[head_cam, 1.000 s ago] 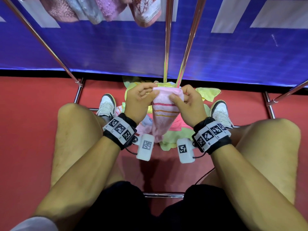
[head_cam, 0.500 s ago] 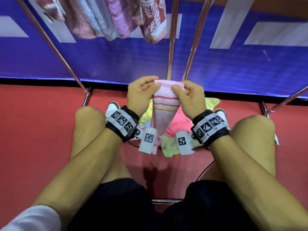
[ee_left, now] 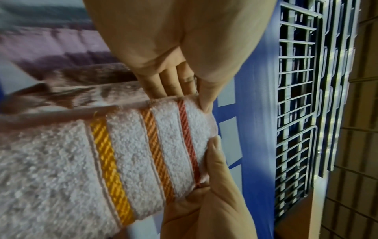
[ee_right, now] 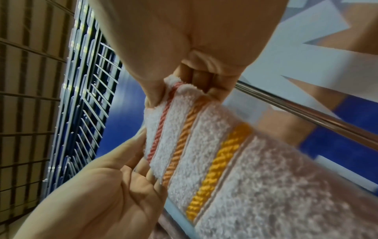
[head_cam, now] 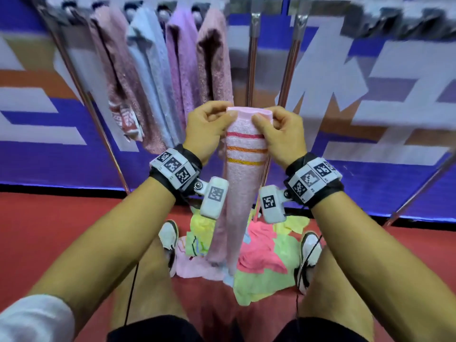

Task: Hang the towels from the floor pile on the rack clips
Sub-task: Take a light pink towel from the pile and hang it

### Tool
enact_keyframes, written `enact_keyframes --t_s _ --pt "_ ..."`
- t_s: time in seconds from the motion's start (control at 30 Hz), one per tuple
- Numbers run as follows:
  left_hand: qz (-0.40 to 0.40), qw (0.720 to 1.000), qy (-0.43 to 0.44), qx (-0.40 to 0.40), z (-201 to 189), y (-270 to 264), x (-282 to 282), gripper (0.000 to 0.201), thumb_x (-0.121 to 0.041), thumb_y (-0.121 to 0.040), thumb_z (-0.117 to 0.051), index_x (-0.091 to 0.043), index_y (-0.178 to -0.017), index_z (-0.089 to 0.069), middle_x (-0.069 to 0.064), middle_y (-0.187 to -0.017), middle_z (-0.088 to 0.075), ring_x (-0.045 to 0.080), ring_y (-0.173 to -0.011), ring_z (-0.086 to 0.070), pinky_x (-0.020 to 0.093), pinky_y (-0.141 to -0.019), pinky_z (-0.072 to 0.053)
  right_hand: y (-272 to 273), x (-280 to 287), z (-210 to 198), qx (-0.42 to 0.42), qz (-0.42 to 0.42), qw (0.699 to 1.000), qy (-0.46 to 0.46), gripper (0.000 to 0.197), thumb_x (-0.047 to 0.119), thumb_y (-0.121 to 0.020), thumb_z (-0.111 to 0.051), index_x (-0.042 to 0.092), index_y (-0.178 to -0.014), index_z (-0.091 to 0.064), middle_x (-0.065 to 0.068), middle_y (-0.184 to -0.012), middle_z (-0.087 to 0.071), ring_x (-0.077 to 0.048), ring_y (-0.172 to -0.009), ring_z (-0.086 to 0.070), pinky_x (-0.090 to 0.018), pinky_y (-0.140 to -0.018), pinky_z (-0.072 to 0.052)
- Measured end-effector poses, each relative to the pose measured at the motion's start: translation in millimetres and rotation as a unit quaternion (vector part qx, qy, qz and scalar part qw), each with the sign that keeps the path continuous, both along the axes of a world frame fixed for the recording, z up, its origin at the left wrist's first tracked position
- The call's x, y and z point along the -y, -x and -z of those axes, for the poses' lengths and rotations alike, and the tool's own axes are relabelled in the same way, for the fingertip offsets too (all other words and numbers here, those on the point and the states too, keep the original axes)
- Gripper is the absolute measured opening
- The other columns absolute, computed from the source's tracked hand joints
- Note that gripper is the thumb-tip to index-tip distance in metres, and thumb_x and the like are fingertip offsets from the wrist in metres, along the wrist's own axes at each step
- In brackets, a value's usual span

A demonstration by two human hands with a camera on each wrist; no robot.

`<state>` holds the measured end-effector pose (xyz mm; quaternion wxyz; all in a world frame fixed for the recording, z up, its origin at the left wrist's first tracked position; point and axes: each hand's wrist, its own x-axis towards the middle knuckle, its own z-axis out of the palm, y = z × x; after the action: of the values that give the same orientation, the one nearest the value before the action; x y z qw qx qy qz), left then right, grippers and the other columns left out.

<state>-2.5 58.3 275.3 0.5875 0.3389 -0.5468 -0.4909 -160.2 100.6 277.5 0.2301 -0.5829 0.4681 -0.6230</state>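
Observation:
A pink towel (head_cam: 243, 188) with red, orange and yellow stripes hangs folded lengthwise in front of me, its lower end just over the floor pile (head_cam: 261, 255). My left hand (head_cam: 209, 127) pinches its top edge on the left and my right hand (head_cam: 278, 134) pinches the same edge on the right, thumbs towards me. The left wrist view shows the left hand (ee_left: 196, 95) on the towel (ee_left: 132, 153) by the red stripe. In the right wrist view the right hand (ee_right: 180, 84) grips the towel (ee_right: 204, 145) corner. The rack clips (head_cam: 162, 11) are blurred along the top bar.
Several towels (head_cam: 180, 70) hang from the rack at upper left. Two chrome poles (head_cam: 251, 70) rise behind my hands, and slanted rack legs (head_cam: 103, 134) stand at either side. My shoes (head_cam: 170, 238) flank the pile on the red floor. A blue banner wall stands behind.
Both hands have lifted the striped towel higher, from just above the pile to the level of the hung towels. The view has tilted up, bringing the rack's top bar into sight.

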Motion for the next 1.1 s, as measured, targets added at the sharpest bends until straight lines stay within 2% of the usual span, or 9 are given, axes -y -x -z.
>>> enact_keyframes --t_s 0.17,0.3,0.43,0.6,0.7,0.83,0.9,0.97,1.1 --pt "0.006 0.999 0.052 -0.008 -77.9 3.4 8.5 0.014 0.0 -0.09 -0.065 -0.012 -0.097 -0.065 0.003 -0.082 -0.07 0.009 -0.069 -0.067 0.022 -0.061 -0.054 1.2 7.2 -78.4 -0.007 0.007 0.999 0.047 0.002 0.007 -0.089 -0.068 0.007 -0.091 -0.067 0.008 -0.072 -0.065 0.007 -0.059 -0.059 -0.012 -0.058 -0.048" --pt "0.015 0.996 0.084 -0.015 -129.9 8.3 18.5 0.012 -0.004 -0.091 -0.066 -0.012 -0.099 -0.066 0.005 -0.09 -0.072 0.012 -0.078 -0.069 0.026 -0.068 -0.056 3.7 15.9 -126.8 -0.007 0.009 0.997 0.077 0.005 0.013 -0.09 -0.068 0.008 -0.09 -0.068 0.001 -0.077 -0.069 -0.005 -0.068 -0.063 -0.026 -0.064 -0.055" --pt "0.004 0.993 0.117 -0.025 -166.4 13.1 30.4 0.012 -0.007 -0.089 -0.069 -0.012 -0.1 -0.068 0.006 -0.093 -0.073 0.017 -0.085 -0.069 0.036 -0.08 -0.059 3.0 29.2 -154.3 0.031 -0.018 0.996 0.085 0.008 0.019 -0.086 -0.072 0.012 -0.09 -0.071 0.004 -0.082 -0.071 -0.011 -0.075 -0.065 -0.032 -0.071 -0.056" --pt "0.002 0.99 0.134 -0.045 -189.0 18.2 43.9 0.008 -0.01 -0.089 -0.07 -0.014 -0.096 -0.07 0.006 -0.09 -0.073 0.017 -0.084 -0.068 0.035 -0.079 -0.057 -5.1 41.4 -168.4 0.048 -0.107 0.993 0.007 0.024 0.005 -0.085 -0.072 0.006 -0.108 -0.069 -0.01 -0.105 -0.073 -0.018 -0.091 -0.07 -0.033 -0.083 -0.058" --pt "0.002 0.989 0.127 -0.069 -196.0 15.7 50.0 0.008 -0.012 -0.092 -0.067 -0.011 -0.1 -0.069 0.008 -0.092 -0.073 0.019 -0.084 -0.069 0.036 -0.079 -0.059 -9.6 50.3 -182.5 -0.011 -0.049 0.998 0.032 0.005 0.013 -0.087 -0.071 0.017 -0.09 -0.072 -0.003 -0.089 -0.075 -0.013 -0.081 -0.071 -0.035 -0.078 -0.06" --pt "0.048 0.99 0.092 -0.09 -189.2 14.3 57.0 0.028 -0.025 -0.09 -0.07 -0.011 -0.114 -0.063 0.007 -0.093 -0.072 0.017 -0.077 -0.069 0.03 -0.065 -0.056 -15.1 60.4 -199.1 0.007 -0.021 0.998 0.051 0.003 0.012 -0.08 -0.076 0.014 -0.08 -0.074 -0.007 -0.083 -0.075 -0.024 -0.081 -0.073 -0.045 -0.076 -0.06" --pt "0.086 0.989 0.078 -0.087 -174.9 16.0 58.2 0.04 -0.027 -0.08 -0.076 -0.011 -0.113 -0.061 0.008 -0.095 -0.073 0.022 -0.083 -0.07 0.034 -0.073 -0.058 -17.6 64.1 -204.0 0.011 -0.002 0.999 0.052 0.009 0.008 -0.078 -0.074 0.014 -0.073 -0.072 -0.003 -0.074 -0.073 -0.018 -0.07 -0.07 -0.041 -0.07 -0.058" --pt "0.101 0.992 0.08 -0.015 -153.8 16.3 57.9 0.042 -0.023 -0.072 -0.08 -0.011 -0.109 -0.064 0.008 -0.098 -0.074 0.021 -0.089 -0.07 0.035 -0.082 -0.058 -18.8 67.7 -207.6 0.019 0.019 0.998 0.049 0.01 0.011 -0.077 -0.075 0.014 -0.069 -0.07 -0.005 -0.07 -0.071 -0.015 -0.066 -0.065 -0.044 -0.069 -0.058" --pt "0.164 0.969 0.068 0.169 -103.7 12.1 55.2 0.034 -0.002 -0.07 -0.085 -0.01 -0.101 -0.072 0.001 -0.095 -0.075 0.007 -0.084 -0.07 0.026 -0.078 -0.055 -10.9 72.3 -215.7 0.037 0.073 0.995 0.049 0.018 0.025 -0.076 -0.079 0.009 -0.073 -0.071 -0.011 -0.078 -0.073 -0.023 -0.071 -0.069 -0.05 -0.07 -0.059"
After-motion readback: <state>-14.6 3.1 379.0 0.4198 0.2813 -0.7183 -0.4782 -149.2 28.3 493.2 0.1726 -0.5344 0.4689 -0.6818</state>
